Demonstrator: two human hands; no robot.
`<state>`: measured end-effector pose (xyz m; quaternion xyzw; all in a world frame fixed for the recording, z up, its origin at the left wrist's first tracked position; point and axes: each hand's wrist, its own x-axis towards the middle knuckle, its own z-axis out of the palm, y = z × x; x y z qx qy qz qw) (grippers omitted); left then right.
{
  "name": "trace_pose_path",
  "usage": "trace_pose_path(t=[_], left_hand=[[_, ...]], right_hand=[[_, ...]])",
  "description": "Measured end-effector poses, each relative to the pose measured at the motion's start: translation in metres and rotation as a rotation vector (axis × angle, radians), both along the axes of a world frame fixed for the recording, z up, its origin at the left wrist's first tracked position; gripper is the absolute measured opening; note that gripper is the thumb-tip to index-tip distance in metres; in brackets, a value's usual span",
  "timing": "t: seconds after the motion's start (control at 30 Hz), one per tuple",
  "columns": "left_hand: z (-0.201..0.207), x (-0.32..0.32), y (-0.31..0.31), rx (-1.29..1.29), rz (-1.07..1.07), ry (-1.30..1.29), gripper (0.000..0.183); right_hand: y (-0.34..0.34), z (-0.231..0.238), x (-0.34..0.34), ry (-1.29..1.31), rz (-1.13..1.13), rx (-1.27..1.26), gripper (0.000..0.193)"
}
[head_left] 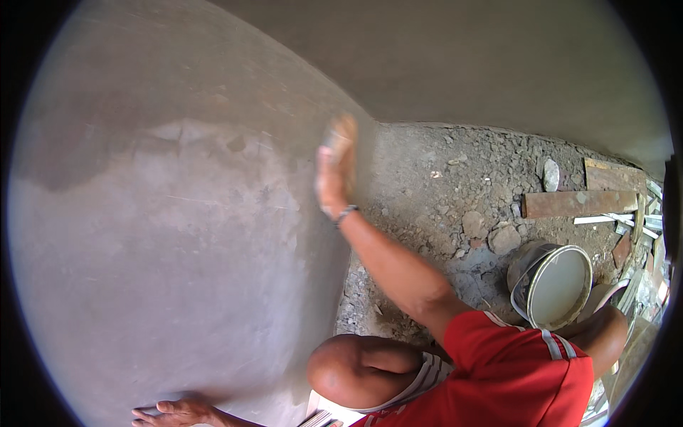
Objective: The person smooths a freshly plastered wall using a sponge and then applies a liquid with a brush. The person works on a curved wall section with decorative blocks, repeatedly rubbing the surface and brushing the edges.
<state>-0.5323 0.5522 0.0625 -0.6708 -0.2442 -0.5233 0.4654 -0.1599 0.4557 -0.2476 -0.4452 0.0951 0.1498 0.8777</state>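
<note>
My right hand point(336, 171) is raised in front of the grey plastered wall point(178, 285), close to the corner where it meets a second wall. Motion smears its fingers. A pale patch shows between thumb and fingers, but whether it is a held object I cannot tell. A dark band circles that wrist. At the lower left, my left hand point(174, 412) rests against the same wall surface with its fingers spread and nothing in them. The plaster carries lighter and darker damp-looking patches point(171, 135).
A bucket point(560, 286) with grey liquid stands right of my bent knee point(341, 370). Rough, rubble-strewn ground point(427, 178) fills the corner. Farther right lie wooden boards point(580, 204), a pale stone point(551, 174) and heaped scraps. A second grey wall point(498, 57) bounds the far side.
</note>
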Motion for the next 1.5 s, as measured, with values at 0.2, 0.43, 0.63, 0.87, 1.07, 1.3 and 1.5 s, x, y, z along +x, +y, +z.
trace_pose_path(t=[0.2, 0.43, 0.63, 0.87, 1.07, 1.3, 1.5], left_hand=[[-0.008, -0.02, 0.018, -0.049, 0.05, 0.128, 0.06], [-0.005, -0.032, 0.031, 0.038, 0.172, 0.179, 0.059], [-0.007, -0.021, 0.03, 0.048, 0.16, 0.185, 0.06], [-0.004, -0.033, 0.031, 0.096, 0.185, 0.203, 0.058], [0.001, -0.03, 0.042, 0.248, 0.221, 0.345, 0.056], [-0.005, -0.031, 0.026, 0.152, 0.237, 0.252, 0.055], [-0.003, -0.033, 0.05, 0.106, 0.308, 0.146, 0.057]], right_hand=[[0.022, 0.029, -0.112, -0.628, -0.115, -0.636, 0.082], [0.014, 0.068, 0.006, -0.689, -0.261, -0.64, 0.084], [-0.018, -0.022, -0.02, 0.131, 0.111, -0.07, 0.076], [0.008, 0.009, -0.028, -0.486, -0.059, -0.689, 0.079], [0.0, -0.089, 0.038, 0.268, -0.011, -0.317, 0.079], [0.0, -0.001, -0.056, -0.277, 0.012, -0.573, 0.083], [-0.011, -0.095, 0.036, 0.187, 0.099, -0.272, 0.08]])
